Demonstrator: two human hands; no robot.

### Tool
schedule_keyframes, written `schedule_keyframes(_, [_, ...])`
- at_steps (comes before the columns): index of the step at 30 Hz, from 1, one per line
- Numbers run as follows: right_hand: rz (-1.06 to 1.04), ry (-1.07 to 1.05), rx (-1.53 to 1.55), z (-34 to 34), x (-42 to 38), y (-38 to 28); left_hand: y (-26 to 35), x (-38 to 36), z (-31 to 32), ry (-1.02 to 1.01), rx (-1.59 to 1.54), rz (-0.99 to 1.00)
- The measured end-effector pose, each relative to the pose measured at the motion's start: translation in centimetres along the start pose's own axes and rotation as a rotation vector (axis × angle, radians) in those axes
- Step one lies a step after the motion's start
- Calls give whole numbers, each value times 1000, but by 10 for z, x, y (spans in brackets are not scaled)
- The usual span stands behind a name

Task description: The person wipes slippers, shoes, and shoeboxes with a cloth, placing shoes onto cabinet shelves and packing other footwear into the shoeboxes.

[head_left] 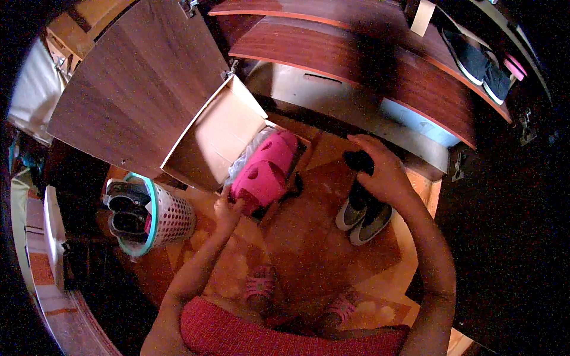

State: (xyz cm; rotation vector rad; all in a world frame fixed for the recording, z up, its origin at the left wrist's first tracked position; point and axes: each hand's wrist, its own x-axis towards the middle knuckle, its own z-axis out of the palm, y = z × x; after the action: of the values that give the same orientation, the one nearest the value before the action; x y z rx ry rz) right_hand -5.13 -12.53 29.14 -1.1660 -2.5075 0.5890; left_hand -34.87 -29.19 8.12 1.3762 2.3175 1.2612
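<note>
Pink clogs (267, 173) with holes lie in an open cardboard shoebox (215, 130) with crumpled plastic beside them. My left hand (228, 212) is closed at the near end of the clogs, with its fingers against the pink surface. Over on the right, my right hand (385, 169) curls around a dark object (358, 161), whose kind I cannot make out. Below that hand stands a pair of dark shoes with grey toes (371, 226), partly covered by my hand and by shadow.
A white basket with a teal rim (155, 207) holds dark shoes on the left. Behind the box stands an open brown cabinet door (139, 83). Wooden shelves (332, 50) rise ahead, with black shoes (475, 65) on the upper right. Pink sandals (259, 286) are on my feet.
</note>
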Motion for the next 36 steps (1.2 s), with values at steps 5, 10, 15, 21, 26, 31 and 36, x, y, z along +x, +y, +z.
schedule_keyframes(5, [-204, -184, -54, 8, 2, -11, 23, 7, -20, -31, -59, -154])
schedule_keyframes(10, [-141, -689, -294, 65, 15, -35, 9, -6, 7, -54, 108, -42])
schedule_keyframes(15, [-142, -683, -292, 117, 20, -36, 50, -12, -6, -177, -45, -136])
schedule_keyframes(21, [-116, -732, -322, 142, 24, -42, 53, -5, -16, -256, 175, 22])
schedule_keyframes(26, [-89, -701, -324, 142, 25, -40, 42, 28, -3, -375, -99, 185])
schedule_keyframes(31, [-45, -691, -284, 142, 25, -42, 35, 43, 15, -358, -7, 351])
schedule_keyframes(36, [-40, -779, -262, 135, 29, -42, 32, 38, 16, -433, 417, 537])
